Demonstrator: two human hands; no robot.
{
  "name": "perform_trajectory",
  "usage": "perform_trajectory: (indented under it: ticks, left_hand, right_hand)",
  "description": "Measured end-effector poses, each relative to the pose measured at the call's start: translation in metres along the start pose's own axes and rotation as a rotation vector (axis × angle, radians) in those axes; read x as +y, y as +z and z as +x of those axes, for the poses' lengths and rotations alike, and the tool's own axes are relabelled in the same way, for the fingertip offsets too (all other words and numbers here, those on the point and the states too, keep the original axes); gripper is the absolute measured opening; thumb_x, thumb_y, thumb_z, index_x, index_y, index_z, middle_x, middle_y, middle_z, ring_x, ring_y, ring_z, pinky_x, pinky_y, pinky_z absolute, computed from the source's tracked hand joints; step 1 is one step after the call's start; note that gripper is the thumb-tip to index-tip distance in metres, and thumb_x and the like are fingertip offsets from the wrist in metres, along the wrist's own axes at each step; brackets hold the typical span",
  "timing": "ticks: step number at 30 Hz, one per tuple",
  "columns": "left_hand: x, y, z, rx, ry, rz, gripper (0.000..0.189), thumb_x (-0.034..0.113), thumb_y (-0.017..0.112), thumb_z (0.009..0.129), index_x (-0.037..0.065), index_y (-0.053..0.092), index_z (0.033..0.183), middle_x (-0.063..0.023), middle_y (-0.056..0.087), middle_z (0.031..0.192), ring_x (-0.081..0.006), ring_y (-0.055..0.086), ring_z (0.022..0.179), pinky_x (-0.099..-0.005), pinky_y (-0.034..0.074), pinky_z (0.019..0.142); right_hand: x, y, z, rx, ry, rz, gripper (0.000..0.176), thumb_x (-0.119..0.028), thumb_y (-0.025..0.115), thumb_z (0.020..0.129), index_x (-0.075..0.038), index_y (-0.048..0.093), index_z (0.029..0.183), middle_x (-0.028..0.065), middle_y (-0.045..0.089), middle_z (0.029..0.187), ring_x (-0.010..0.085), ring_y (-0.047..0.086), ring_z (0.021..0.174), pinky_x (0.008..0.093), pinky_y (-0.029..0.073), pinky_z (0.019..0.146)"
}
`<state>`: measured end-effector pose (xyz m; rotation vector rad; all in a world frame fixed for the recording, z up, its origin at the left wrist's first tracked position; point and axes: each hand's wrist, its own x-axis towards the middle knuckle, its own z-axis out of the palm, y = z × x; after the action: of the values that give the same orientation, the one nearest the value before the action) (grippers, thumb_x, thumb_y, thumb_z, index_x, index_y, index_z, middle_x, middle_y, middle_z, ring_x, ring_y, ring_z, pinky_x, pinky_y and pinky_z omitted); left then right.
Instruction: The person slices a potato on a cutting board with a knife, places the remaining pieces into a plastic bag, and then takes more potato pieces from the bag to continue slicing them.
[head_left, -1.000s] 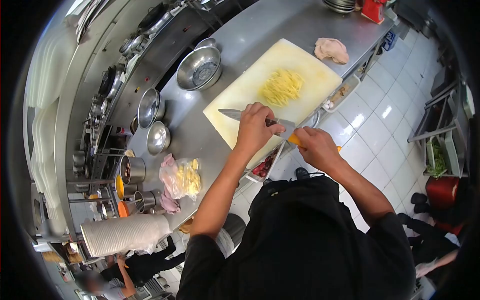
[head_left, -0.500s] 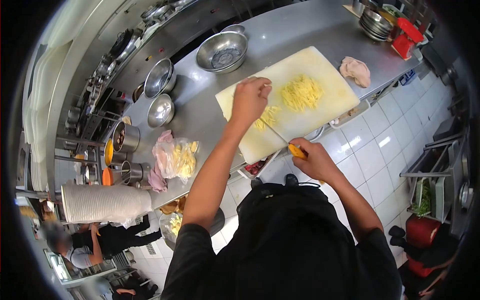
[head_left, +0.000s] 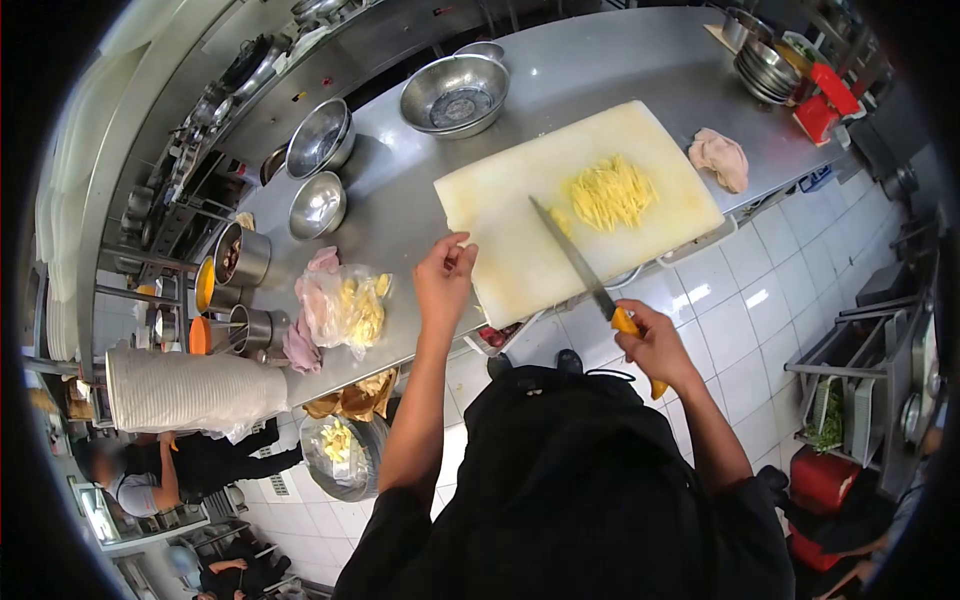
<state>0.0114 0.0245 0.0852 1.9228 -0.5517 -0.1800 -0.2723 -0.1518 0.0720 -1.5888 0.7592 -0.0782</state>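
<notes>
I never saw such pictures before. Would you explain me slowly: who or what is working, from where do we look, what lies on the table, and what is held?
There is no machine here: a person works with two bare hands. We look from a camera worn on that person's head, forward and down, so the arms reach away from us.

The right hand holds a knife by its yellow handle, blade over the white cutting board. The left hand seems to hold nothing, beside the board's left edge.

Thin yellow strips lie on the board. Around it on the metal table are metal bowls, a plastic bag of yellow pieces and a crumpled pink item, unclear to me.
</notes>
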Motion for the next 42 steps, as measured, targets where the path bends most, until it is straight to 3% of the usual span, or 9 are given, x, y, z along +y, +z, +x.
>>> perform_trajectory:
  ticks: [4,16,18,19,22,28,34,41,42]
  left_hand:
    - [-0.029,0.001,-0.010,0.035,0.038,-0.003,0.015,0.006,0.075,0.092,0.000,0.077,0.105,-0.0058,0.070,0.080,-0.0083,0.058,0.067,-0.0256,0.050,0.064]
    - [-0.050,-0.017,-0.036,0.081,-0.019,0.013,0.016,0.008,0.075,0.092,0.000,0.077,0.105,-0.0069,0.072,0.083,-0.0104,0.058,0.066,-0.0269,0.050,0.065]
    - [-0.047,-0.016,-0.038,0.047,-0.044,0.015,0.016,0.007,0.074,0.094,-0.002,0.076,0.107,-0.0011,0.070,0.084,-0.0067,0.055,0.070,-0.0237,0.048,0.066]
    - [-0.045,-0.016,-0.040,0.028,-0.057,0.017,0.017,0.007,0.074,0.096,-0.003,0.075,0.109,0.0018,0.069,0.084,-0.0049,0.054,0.072,-0.0221,0.047,0.067]
    - [-0.053,-0.016,-0.043,0.061,-0.068,-0.005,0.016,0.009,0.076,0.091,-0.001,0.077,0.104,-0.0069,0.072,0.083,-0.0105,0.058,0.066,-0.0266,0.050,0.065]
    - [-0.060,-0.038,-0.061,0.102,-0.052,0.035,0.017,0.008,0.074,0.095,-0.001,0.075,0.109,-0.0015,0.072,0.084,-0.0064,0.057,0.071,-0.0241,0.049,0.067]
    - [-0.067,-0.057,-0.070,0.222,-0.087,0.219,0.012,0.005,0.072,0.089,0.002,0.076,0.101,-0.0133,0.074,0.095,-0.0219,0.068,0.072,-0.0341,0.055,0.069]
    - [-0.046,-0.084,-0.056,0.300,0.078,0.277,0.012,0.004,0.073,0.088,0.001,0.073,0.100,-0.0128,0.073,0.105,-0.0242,0.070,0.080,-0.0366,0.056,0.067]
    - [-0.029,-0.097,-0.051,0.355,0.112,0.247,0.012,0.004,0.073,0.088,0.001,0.073,0.100,-0.0123,0.073,0.104,-0.0241,0.070,0.082,-0.0363,0.056,0.067]
  right_hand:
    - [-0.004,-0.015,0.007,0.164,-0.129,-0.128,0.046,-0.002,0.066,0.091,0.000,0.060,0.136,0.0099,0.068,0.083,0.0123,0.062,0.063,0.0290,0.053,0.061]
    - [-0.018,0.003,-0.010,-0.010,-0.014,0.043,0.045,-0.001,0.067,0.092,0.000,0.060,0.136,0.0052,0.065,0.084,0.0101,0.061,0.065,0.0268,0.054,0.060]
    - [-0.018,0.009,-0.007,-0.092,0.017,0.064,0.046,-0.002,0.068,0.092,0.000,0.059,0.137,0.0052,0.065,0.084,0.0103,0.061,0.066,0.0265,0.054,0.060]
    - [-0.015,0.008,-0.004,-0.071,0.015,0.067,0.046,-0.001,0.068,0.092,0.000,0.059,0.137,0.0054,0.065,0.084,0.0105,0.061,0.066,0.0266,0.053,0.060]
    - [0.000,0.005,0.010,0.025,-0.014,0.114,0.048,0.000,0.067,0.092,0.001,0.058,0.139,0.0062,0.064,0.085,0.0120,0.060,0.064,0.0267,0.052,0.059]
    - [-0.020,-0.002,0.010,0.060,-0.081,0.022,0.046,0.003,0.065,0.092,0.001,0.059,0.138,0.0038,0.063,0.083,0.0103,0.058,0.063,0.0259,0.051,0.059]
    - [-0.017,0.018,0.000,-0.045,-0.067,0.016,0.048,0.004,0.064,0.091,-0.002,0.061,0.139,0.0010,0.062,0.083,0.0083,0.058,0.065,0.0247,0.050,0.061]
    - [-0.013,0.029,-0.002,0.027,-0.071,-0.178,0.047,0.003,0.068,0.089,-0.001,0.063,0.136,0.0022,0.065,0.084,0.0082,0.060,0.068,0.0268,0.053,0.066]
    - [-0.018,0.028,-0.003,0.047,-0.087,-0.290,0.047,0.003,0.070,0.088,-0.001,0.064,0.134,0.0090,0.070,0.087,0.0139,0.065,0.072,0.0309,0.055,0.069]
